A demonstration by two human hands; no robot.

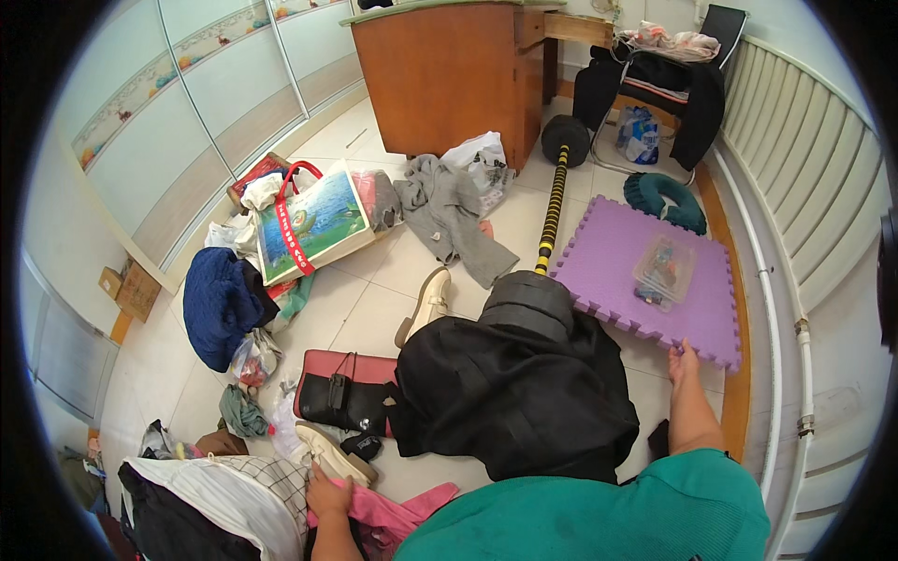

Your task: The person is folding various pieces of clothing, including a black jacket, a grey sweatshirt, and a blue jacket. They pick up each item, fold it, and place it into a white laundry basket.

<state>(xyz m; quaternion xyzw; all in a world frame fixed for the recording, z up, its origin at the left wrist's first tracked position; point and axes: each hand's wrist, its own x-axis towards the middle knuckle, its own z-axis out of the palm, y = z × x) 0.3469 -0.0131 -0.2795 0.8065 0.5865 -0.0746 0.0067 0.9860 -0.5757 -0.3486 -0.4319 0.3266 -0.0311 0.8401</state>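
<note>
My right hand (682, 361) grips the near edge of a purple foam mat (603, 259) with interlocking edges. On the mat rests a clear plastic box (665, 270) with small items in it. My left hand (328, 491) is low at the lower left, by a cream shoe (337, 456) and a pink cloth (393, 508), beside a checked fabric bag (266, 484); whether its fingers hold anything is unclear. Black cloth (519, 400) lies before me, against the weight plates of a barbell (554, 203). A red and black folded bag (344, 393) lies left of the cloth.
A picture-printed tote bag (316, 224), a navy cushion-like bundle (221, 305), grey clothing (449, 210) and another cream shoe (428, 305) lie on the tiled floor. A teal neck pillow (665, 200) touches the mat's far side. Beyond stand a wooden desk (442, 84) and a laden chair (656, 91); a radiator (807, 140) lines the right.
</note>
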